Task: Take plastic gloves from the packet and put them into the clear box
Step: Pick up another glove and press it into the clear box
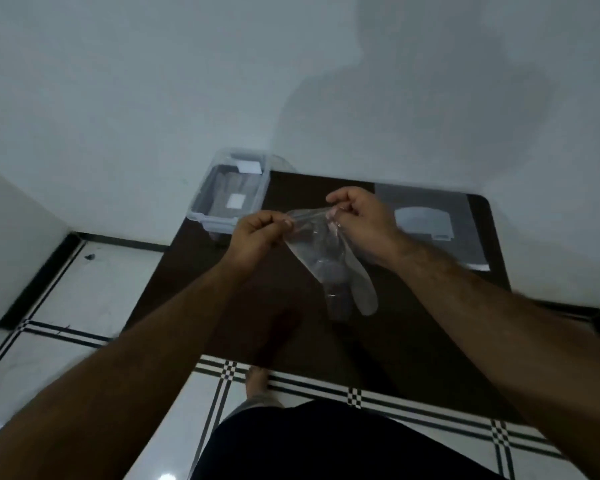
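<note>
Left hand (pixel 260 233) pinched, right hand (pixel 359 218) pinched (arms outstretched)

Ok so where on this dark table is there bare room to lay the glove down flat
The near half of the table, below both hands, is bare. So is the strip between the clear box and the packet. The far corners are taken. The left hand and right hand hold the plastic glove.

The clear box (pixel 227 199) is open on top, and bare dark table (pixel 222 271) lies between it and the packet (pixel 430 223)
</note>
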Demonstrator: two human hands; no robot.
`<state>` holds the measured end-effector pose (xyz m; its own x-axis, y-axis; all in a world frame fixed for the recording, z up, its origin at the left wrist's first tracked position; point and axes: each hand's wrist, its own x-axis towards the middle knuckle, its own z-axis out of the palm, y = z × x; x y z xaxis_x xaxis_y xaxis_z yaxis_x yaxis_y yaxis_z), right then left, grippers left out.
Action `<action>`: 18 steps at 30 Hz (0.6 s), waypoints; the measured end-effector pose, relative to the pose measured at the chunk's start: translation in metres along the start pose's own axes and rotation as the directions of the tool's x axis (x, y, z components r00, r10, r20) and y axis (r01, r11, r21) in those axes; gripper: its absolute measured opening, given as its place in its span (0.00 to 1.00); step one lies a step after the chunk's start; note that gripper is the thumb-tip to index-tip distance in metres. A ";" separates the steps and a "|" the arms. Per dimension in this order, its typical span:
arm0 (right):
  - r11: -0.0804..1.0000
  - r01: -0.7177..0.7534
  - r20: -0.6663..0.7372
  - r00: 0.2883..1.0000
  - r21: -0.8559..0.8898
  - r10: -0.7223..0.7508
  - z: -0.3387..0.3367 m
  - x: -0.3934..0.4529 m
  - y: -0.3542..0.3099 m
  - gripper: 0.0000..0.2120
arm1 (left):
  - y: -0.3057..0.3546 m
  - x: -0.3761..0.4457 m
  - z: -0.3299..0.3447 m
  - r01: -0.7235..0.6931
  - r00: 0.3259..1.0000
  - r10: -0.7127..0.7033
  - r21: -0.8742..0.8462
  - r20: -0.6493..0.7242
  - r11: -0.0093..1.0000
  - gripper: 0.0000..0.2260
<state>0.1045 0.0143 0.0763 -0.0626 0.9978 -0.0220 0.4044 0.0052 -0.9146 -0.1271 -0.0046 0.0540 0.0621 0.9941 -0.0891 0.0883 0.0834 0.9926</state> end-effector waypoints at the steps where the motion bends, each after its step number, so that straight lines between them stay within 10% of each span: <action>1: 0.999 -0.006 0.002 1.000 0.039 0.006 0.009 0.014 -0.013 0.10 | 0.008 0.010 -0.015 0.005 1.000 -0.005 0.005 -0.030 1.000 0.05; 8: 0.999 -0.047 0.146 0.988 -0.006 0.047 0.067 0.102 -0.065 0.26 | 0.046 0.086 -0.116 0.011 0.995 -0.007 0.041 -0.096 0.999 0.07; 18: 0.985 -0.132 0.033 0.990 -0.114 0.137 0.128 0.229 -0.107 0.16 | 0.067 0.205 -0.215 0.004 1.000 -0.009 0.223 0.022 0.975 0.04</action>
<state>-0.0702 0.2336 0.1176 -0.0370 0.9864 -0.1601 0.5100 -0.1192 -0.8519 -0.3223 0.2196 0.1197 0.0835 0.9915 -0.1000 0.3083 0.0697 0.9487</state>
